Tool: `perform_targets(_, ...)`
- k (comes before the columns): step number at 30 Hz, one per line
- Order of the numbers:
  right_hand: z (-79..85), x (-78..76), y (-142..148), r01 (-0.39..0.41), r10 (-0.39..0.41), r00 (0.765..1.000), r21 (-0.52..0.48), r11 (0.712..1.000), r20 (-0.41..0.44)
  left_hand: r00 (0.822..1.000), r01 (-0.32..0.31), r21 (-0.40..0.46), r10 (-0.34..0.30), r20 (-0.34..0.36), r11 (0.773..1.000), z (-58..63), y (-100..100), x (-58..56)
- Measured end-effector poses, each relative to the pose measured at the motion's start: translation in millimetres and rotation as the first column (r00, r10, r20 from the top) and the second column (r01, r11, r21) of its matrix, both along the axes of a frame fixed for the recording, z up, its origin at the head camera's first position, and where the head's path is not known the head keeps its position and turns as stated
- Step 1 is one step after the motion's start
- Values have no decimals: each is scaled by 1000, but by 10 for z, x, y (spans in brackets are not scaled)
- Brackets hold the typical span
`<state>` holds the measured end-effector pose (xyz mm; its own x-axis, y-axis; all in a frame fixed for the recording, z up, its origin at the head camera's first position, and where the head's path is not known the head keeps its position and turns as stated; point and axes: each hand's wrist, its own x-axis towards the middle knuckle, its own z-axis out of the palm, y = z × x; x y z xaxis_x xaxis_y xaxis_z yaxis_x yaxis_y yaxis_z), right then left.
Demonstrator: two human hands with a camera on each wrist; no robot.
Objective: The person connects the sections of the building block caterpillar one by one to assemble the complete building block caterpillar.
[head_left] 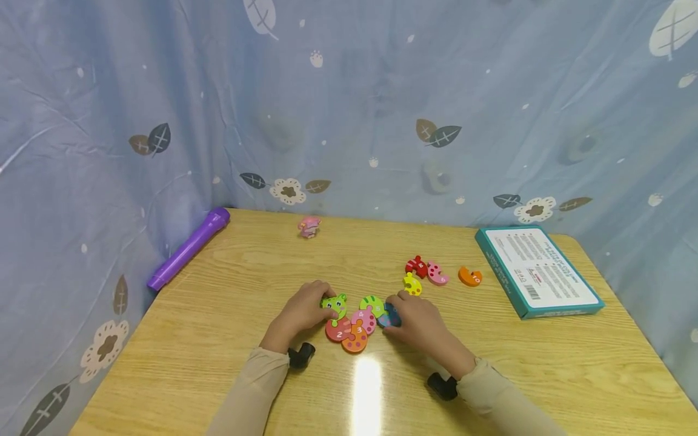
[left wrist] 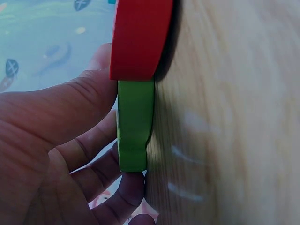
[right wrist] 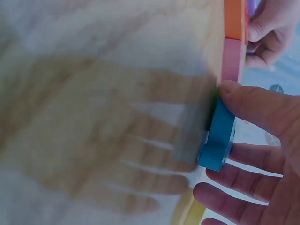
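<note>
A chain of wooden number puzzle pieces lies on the table in the head view: a green head piece with a face (head_left: 334,306), red 2 (head_left: 338,330), orange 3 (head_left: 355,339), pink 4 (head_left: 363,321) and green 5 (head_left: 372,305). My left hand (head_left: 305,309) holds the green head piece at its left edge, thumb and fingers around it. At the chain's other end my right hand (head_left: 420,320) grips a blue puzzle piece (right wrist: 220,133) between thumb and fingers, against the green 5. The blue piece's number is hidden in the wrist view.
Beyond my right hand lie loose pieces: yellow (head_left: 412,284), red (head_left: 417,267), pink (head_left: 437,274) and orange 10 (head_left: 470,277). A teal and white box (head_left: 540,269) sits at the right. A purple tube (head_left: 189,249) and a small pink figure (head_left: 309,227) lie farther back.
</note>
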<state>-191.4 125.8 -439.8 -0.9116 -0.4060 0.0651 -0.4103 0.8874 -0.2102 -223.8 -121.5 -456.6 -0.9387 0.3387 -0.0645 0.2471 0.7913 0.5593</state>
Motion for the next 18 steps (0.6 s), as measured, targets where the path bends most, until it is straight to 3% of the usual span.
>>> perform_targets(7, -3, -21, 72, -11, 11, 1000, 11, 1000, 15, 1000, 2, 2, -2, 1, 1000, 31, 12, 4)
perform_targets(15, 60, -148, 298, 60, -60, 998, -24, 998, -31, 1000, -7, 7, 7, -6, 1000, 41, -5, 4)
perform_targets(18, 71, -237, 376, 93, -93, 996, -29, 995, -10, 1000, -4, 14, 4, -5, 1000, 34, -6, 7)
